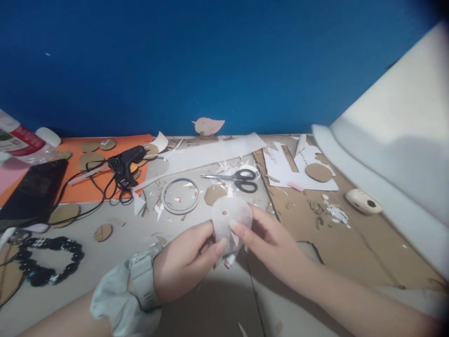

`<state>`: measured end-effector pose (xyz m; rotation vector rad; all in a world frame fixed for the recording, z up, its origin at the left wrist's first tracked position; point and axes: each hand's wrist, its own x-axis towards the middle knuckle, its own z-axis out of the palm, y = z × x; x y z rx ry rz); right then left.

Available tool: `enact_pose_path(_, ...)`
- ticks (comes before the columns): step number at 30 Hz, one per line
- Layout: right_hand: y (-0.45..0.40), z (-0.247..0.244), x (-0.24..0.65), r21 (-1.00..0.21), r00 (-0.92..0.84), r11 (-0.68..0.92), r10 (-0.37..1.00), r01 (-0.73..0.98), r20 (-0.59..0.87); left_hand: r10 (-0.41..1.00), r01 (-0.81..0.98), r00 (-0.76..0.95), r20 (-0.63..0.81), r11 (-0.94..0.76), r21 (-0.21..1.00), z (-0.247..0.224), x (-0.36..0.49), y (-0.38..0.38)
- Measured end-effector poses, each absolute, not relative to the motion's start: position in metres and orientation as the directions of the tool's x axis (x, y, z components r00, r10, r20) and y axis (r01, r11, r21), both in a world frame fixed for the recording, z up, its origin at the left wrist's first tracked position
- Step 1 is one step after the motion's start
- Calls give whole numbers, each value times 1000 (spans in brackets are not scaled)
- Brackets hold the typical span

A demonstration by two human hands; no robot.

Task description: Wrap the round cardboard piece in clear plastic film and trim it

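A round whitish disc (228, 208) with a small hole near its middle is held between both hands, above the near middle of the table. My left hand (196, 255) pinches its lower left edge, thumb in front. On the right side, my right hand (268, 238) grips the disc, with a fingertip lying on its face. A small white piece with a pink end (229, 261) sticks out below the disc. Just beyond lie scissors (236, 178) with black handles, a clear ring (180, 195) and a brown cardboard piece (214, 194).
A black glue gun (126, 161) with a looping cord, a phone (35, 192), a bottle (24, 140) and a beaded bracelet (72, 255) are at the left. Cut white paper (277, 164) and a cream device (363, 201) lie right. A pink bird cutout (208, 126) stands at the back.
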<state>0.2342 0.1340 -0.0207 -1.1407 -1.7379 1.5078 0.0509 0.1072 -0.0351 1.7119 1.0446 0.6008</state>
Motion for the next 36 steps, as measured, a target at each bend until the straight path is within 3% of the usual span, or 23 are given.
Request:
enact_pose_path(7, 138, -21, 236, -983, -641, -165, 746, 83, -180, 845, 316, 526, -98, -87, 945, -33, 51, 108)
enact_pose_path(17, 129, -26, 237, -989, -571, 6, 817, 145, -79, 825, 299, 552, -122, -59, 952, -32, 48, 110)
enact_pose_path(24, 129, -28, 233, -975, -525, -200, 842, -96, -121, 828, 322, 546, -125, -70, 944, -31, 49, 109)
enact_pose_path(29, 130, -29, 232, -964, -498, -249, 850, -91, -172, 864, 313, 492, -107, -61, 948, -29, 48, 108)
enact_pose_path(32, 129, -28, 229, -981, -497, -190, 855, -35, -148, 884, 262, 464, -49, -84, 961, -28, 47, 108)
enact_pose_path(36, 128, -27, 226, -996, -455, 44, 891, 73, 6, 861, 348, 502, -79, -117, 930, -33, 47, 109)
